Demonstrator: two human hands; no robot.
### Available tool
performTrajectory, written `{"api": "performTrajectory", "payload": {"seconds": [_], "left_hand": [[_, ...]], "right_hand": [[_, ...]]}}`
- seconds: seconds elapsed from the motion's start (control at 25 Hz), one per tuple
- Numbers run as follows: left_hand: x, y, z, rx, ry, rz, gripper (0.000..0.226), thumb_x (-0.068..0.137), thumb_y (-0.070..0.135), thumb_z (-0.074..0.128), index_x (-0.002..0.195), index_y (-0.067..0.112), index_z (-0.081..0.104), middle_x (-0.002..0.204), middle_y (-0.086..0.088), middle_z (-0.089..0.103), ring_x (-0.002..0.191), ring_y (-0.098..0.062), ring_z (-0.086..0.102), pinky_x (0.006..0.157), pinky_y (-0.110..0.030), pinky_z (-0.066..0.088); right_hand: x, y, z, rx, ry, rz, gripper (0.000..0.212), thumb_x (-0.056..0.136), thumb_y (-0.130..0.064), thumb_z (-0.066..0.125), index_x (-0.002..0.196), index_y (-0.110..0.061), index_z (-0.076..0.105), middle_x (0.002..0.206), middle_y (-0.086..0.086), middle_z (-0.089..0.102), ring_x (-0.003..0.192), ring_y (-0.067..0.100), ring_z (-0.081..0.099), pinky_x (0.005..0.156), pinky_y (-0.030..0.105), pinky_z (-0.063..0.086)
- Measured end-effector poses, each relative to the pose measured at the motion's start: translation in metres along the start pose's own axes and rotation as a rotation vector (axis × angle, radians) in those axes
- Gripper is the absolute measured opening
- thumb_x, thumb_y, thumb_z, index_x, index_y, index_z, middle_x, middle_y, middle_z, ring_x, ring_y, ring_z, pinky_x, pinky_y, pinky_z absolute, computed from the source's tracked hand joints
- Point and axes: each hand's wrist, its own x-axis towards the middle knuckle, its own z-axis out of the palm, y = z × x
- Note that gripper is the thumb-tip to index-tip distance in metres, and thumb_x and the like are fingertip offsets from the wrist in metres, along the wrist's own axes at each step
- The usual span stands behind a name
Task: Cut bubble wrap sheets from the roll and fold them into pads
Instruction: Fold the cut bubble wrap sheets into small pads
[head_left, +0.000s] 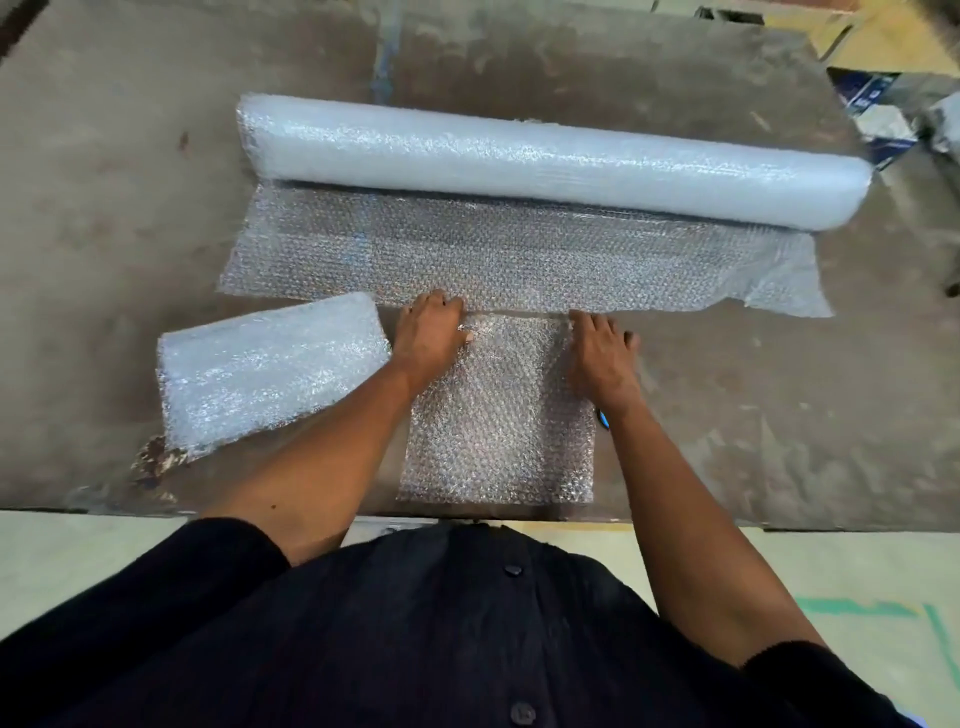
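Worn grey worktop (130, 171) with a bubble wrap roll and two hands flat on a folded sheet

The roll (545, 156) lies across the far side, its loose end (519, 260) spread toward the near edge. Just near of that loose end, a folded sheet (498, 415) lies at the middle, reaching the worktop's near edge. The left hand (431, 332) rests on the sheet's far left corner, and the right hand (600, 348) on its far right corner; each grip is spread, fingers fairly straight and pressing down, not pinching. A thicker stack of folded pads (270, 369) sits just left of the left hand. Cardboard boxes (878, 114) lie on the floor at far right
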Motion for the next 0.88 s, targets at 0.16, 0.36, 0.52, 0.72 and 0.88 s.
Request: {"api": "performTrajectory", "payload": {"seconds": [0.16,0.36,0.52,0.72,0.88], "left_hand": [[0.001,0.0,-0.011,0.087,-0.062,0.066,0.036,0.096,0.037,0.072,0.125,0.016,0.063,0.133,-0.011,0.056,0.128,-0.029,0.052,0.114,-0.052,0.041],[-0.003,0.003,-0.039,-0.171,-0.135,0.115,0.033,0.093,0.021,0.078,0.114,0.025,0.052,0.103,0.006,0.063,0.096,-0.018,0.064,0.098,-0.044,0.048],[-0.012,0.001,-0.058,-0.19,0.004,0.083,0.041,0.086,0.026,0.085,0.124,0.033,0.069,0.111,0.014,0.062,0.089,-0.009,0.062,0.073,-0.027,0.045],[-0.033,-0.012,-0.061,-0.238,0.234,0.092,0.02,0.091,0.017,0.079,0.108,0.028,0.077,0.109,0.006,0.071,0.097,-0.017,0.066,0.079,-0.038,0.055],[-0.077,-0.018,-0.051,-0.241,0.21,0.104,0.026,0.097,0.003,0.067,0.117,0.015,0.078,0.118,-0.006,0.075,0.101,-0.026,0.071,0.089,-0.04,0.059]], "right_hand": [[0.022,0.004,-0.012,0.043,-0.094,0.003,0.038,0.096,-0.013,0.06,0.133,-0.016,0.06,0.124,0.012,0.06,0.122,0.036,0.057,0.104,0.052,0.034],[0.023,0.019,-0.031,0.425,-0.219,-0.041,0.04,0.09,-0.013,0.072,0.128,-0.024,0.076,0.086,0.004,0.073,0.078,0.02,0.068,0.076,0.029,0.054],[0.006,0.02,-0.033,0.791,-0.092,0.056,0.018,0.087,-0.013,0.087,0.1,-0.01,0.075,0.086,0.002,0.074,0.073,0.013,0.066,0.065,0.029,0.052],[-0.009,0.007,-0.042,0.987,0.068,0.068,0.012,0.089,0.0,0.077,0.094,-0.01,0.073,0.09,0.004,0.077,0.076,0.011,0.071,0.066,0.033,0.055],[-0.05,-0.01,-0.028,0.898,0.085,-0.131,0.027,0.086,0.002,0.076,0.101,-0.02,0.077,0.103,-0.006,0.075,0.097,0.006,0.069,0.088,0.025,0.054]]}}
